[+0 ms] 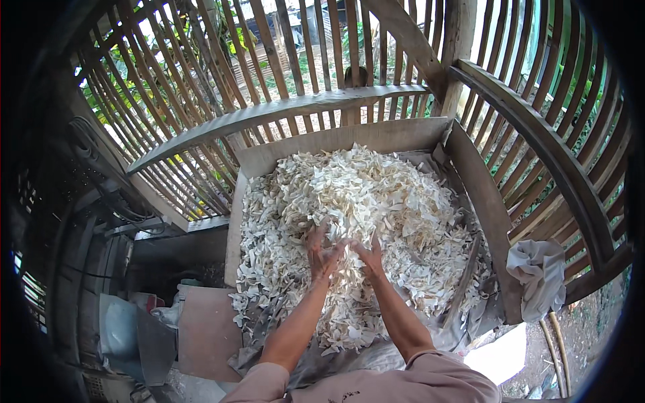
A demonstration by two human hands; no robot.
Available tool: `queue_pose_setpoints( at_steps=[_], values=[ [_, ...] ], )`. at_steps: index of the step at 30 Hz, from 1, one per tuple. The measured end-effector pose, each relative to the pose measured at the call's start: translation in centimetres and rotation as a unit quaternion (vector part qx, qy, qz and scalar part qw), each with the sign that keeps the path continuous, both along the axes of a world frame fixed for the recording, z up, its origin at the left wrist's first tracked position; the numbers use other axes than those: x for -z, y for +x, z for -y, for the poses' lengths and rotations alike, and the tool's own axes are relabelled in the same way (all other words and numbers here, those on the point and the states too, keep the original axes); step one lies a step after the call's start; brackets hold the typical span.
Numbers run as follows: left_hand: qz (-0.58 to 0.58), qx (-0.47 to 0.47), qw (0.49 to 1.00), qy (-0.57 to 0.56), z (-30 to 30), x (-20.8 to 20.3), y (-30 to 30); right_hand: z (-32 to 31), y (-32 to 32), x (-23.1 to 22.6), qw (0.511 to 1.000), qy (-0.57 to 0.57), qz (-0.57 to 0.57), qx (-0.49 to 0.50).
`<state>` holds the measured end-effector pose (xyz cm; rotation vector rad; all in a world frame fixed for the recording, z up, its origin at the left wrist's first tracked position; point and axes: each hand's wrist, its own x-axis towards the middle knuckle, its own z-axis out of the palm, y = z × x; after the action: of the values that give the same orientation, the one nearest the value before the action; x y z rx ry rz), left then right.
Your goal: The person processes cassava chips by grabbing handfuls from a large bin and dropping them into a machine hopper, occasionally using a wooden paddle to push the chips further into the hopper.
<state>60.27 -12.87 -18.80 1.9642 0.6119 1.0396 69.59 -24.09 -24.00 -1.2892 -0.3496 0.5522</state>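
Note:
A broad heap of thin, pale cream chips [416, 208], like dried slices or flakes, fills a wooden-sided bin in front of me. Both forearms reach into its near middle. My left hand [322, 254] is curved among the chips, thumb toward the right, its fingertips partly covered. Close beside it, my right hand [369, 256] faces it with its thumb pointing left. Chips are cupped between the two hands. Their exact kind I cannot tell.
Wooden boards [342, 144] wall the bin, and grey cloth [356, 369] lies under its near edge. A slatted wooden fence [282, 111] stands behind and to the right. A pale cloth [537, 275] hangs at the right corner. Sacks and a brownish board [208, 332] lie lower left.

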Motion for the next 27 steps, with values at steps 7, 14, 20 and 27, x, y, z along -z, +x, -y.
queue_pose_setpoints(
  at_steps=[7,14,20,27],
  values=[
    [0.064,-0.028,0.993,-0.092,3.6,-1.4,-3.2,1.0,-4.2,-1.0,0.997,0.058,-0.036,0.021],
    [0.117,-0.046,0.988,-0.092,5.3,-4.8,-4.5,2.6,-3.3,2.6,0.897,-0.003,0.44,-0.032],
    [0.114,-0.048,0.99,-0.074,5.0,-7.7,-6.5,1.2,-6.5,-5.4,0.98,0.139,0.138,0.018],
    [0.222,-0.062,0.969,-0.089,1.4,-12.2,-12.3,-3.3,-12.9,-15.2,0.984,0.133,0.121,-0.007]
  ],
)
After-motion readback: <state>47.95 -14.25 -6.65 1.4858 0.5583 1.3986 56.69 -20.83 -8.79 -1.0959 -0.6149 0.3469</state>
